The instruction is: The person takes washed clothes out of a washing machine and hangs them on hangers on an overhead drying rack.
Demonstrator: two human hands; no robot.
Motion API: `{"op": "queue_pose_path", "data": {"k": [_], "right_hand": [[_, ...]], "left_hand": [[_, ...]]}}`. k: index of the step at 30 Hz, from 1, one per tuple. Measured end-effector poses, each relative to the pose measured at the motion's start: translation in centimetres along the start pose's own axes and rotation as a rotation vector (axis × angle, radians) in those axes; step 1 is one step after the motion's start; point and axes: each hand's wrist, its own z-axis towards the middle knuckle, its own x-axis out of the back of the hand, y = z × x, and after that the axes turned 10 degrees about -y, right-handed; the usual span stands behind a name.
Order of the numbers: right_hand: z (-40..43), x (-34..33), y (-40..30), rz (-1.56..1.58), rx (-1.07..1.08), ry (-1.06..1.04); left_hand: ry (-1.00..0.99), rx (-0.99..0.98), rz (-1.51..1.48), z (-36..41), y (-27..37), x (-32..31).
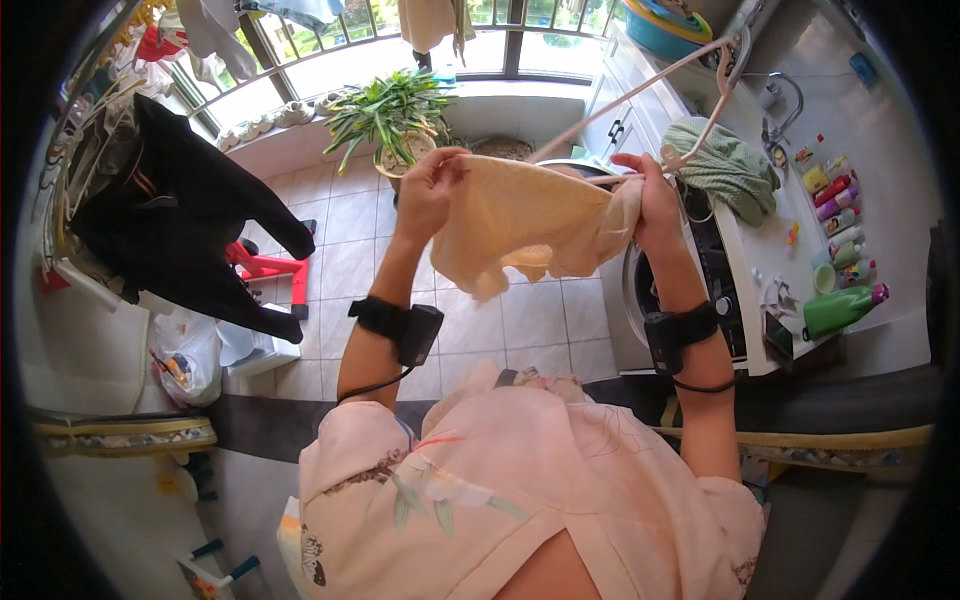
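Observation:
A pale yellow cloth garment (517, 217) hangs stretched between my two raised hands, its lower edge wavy and loose. My left hand (435, 191) pinches its upper left corner with closed fingers. At the other end, my right hand (651, 196) grips the bunched fabric along with the bar of a pale pink clothes hanger (630, 94). The hanger's hook points up and right, over the counter. How far the garment is on the hanger bar, I cannot tell. Both forearms wear black straps with small boxes.
Black clothing (195, 217) hangs at left, above a red metal frame (281, 266). A potted plant (390, 112) stands by the window. To the right are a front-loading washing machine (626, 300), a green towel (720, 169) on the white counter, several bottles and a green jug (840, 309).

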Motion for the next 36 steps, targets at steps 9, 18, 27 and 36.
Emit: {"op": "queue_pose_path", "data": {"k": [9,18,27,36], "right_hand": [[0.0,-4.9,-2.0,0.140,0.067,-0.083],[-3.4,-5.6,-3.6,0.148,0.043,-0.194],[-8.2,-3.9,-4.9,0.228,0.047,-0.330],[-3.4,2.0,-4.0,-0.210,0.022,-0.236]], "left_hand": [[0.068,0.012,0.577,-8.0,-7.7,-10.5],[0.348,0.235,-0.051,-6.9,-13.7,-12.6],[-0.466,0.021,-0.847,-5.6,-1.9,-15.1],[-0.669,0.280,-1.183,-6.3,-2.6,-17.2]]}}
